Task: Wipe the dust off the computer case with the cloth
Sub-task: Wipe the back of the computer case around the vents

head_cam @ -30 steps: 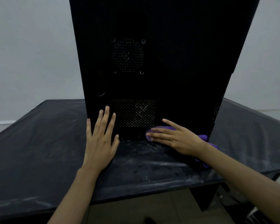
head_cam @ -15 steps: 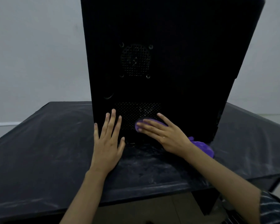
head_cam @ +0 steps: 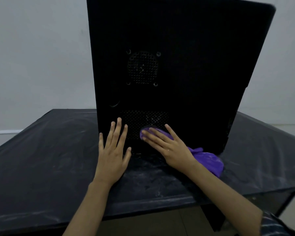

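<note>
A tall black computer case (head_cam: 186, 65) stands upright on a dark table, its panel with a round fan grille and a lower mesh vent facing me. My left hand (head_cam: 113, 150) lies flat with spread fingers against the panel's lower left. My right hand (head_cam: 167, 147) presses a purple cloth (head_cam: 206, 159) onto the lower mesh vent; the cloth's loose end trails out to the right onto the table, and part of it is hidden under my palm.
The table (head_cam: 41, 159) is covered in black sheeting streaked with pale dust, thickest in front of the case. A plain white wall stands behind. The table's near edge runs just below my forearms, with floor beneath.
My right hand has slid the cloth leftward and slightly up along the bottom of the panel onto the mesh vent. My left hand has stayed flat on the panel.
</note>
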